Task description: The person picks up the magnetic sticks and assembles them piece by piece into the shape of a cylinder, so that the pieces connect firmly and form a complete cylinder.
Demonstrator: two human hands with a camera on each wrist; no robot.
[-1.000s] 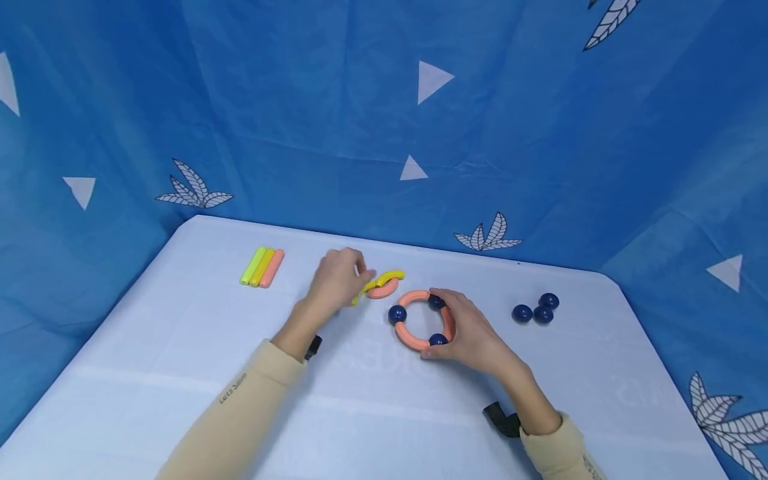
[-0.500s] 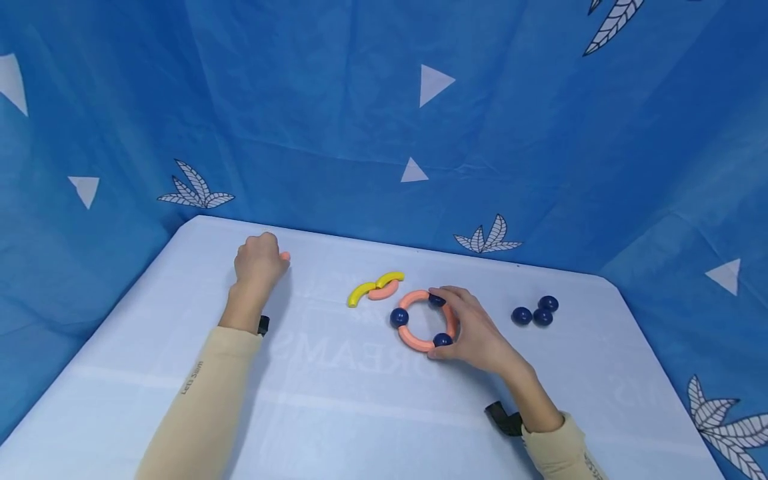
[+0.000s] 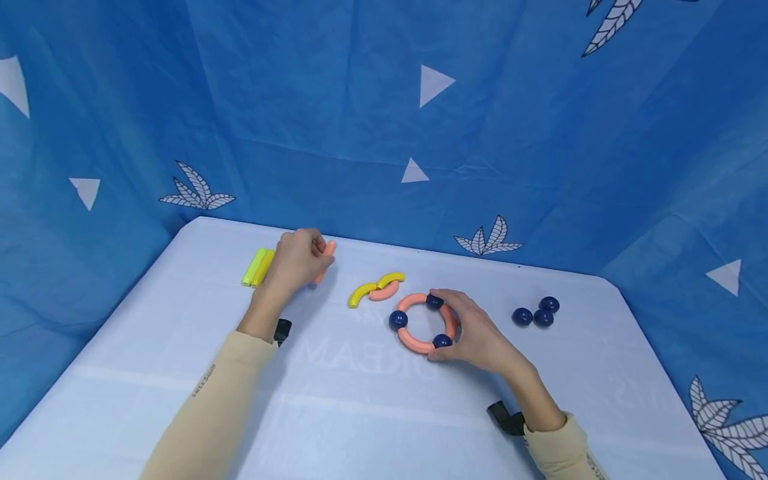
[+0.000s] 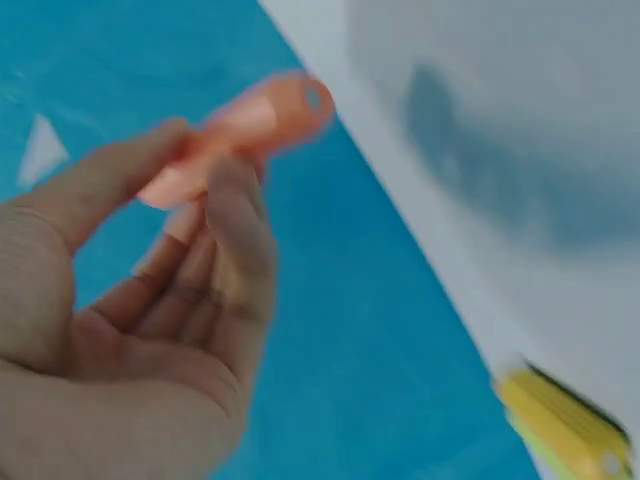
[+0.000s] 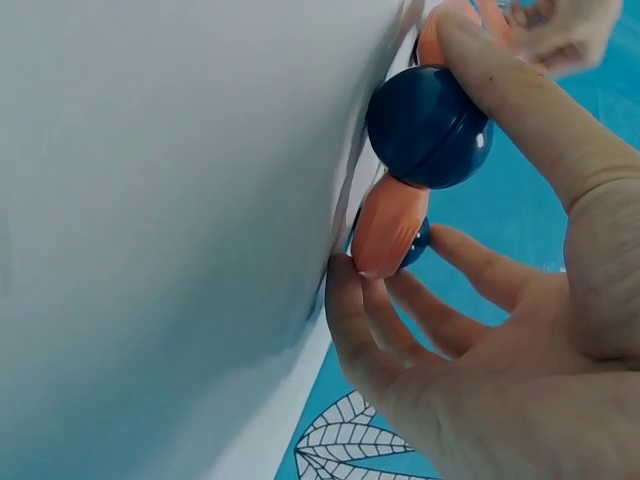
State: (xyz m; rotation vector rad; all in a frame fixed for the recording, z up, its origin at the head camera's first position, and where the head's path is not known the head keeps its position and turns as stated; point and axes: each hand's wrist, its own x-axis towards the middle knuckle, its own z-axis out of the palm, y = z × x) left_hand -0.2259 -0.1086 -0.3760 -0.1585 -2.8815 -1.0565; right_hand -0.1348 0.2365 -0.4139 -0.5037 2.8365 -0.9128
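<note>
My left hand (image 3: pixel 295 260) pinches a straight orange stick (image 4: pixel 265 118) between thumb and fingers, held above the table at the left. Left of that hand lie a lime stick (image 3: pixel 254 267) and a yellow stick (image 3: pixel 263 268), side by side and partly covered by it. At the middle lies a ring of curved orange pieces (image 3: pixel 414 343) joined by navy balls (image 3: pixel 398 320). My right hand (image 3: pixel 477 333) grips the ring's right side, its thumb near the front ball (image 5: pixel 430 127) and its fingers round the back. The ring's right part is partly hidden behind the hand.
Two curved yellow pieces (image 3: pixel 362 293) touch a curved orange piece (image 3: pixel 384 291) between the left hand and the ring. Several loose navy balls (image 3: pixel 543 317) cluster at the right. A blue patterned cloth (image 3: pixel 336 120) hangs behind the white table (image 3: pixel 360 427).
My left hand went left from the curved pieces to the straight sticks, took the orange one, and has come back rightward with it. The right hand stays on the ring, nearly still.
</note>
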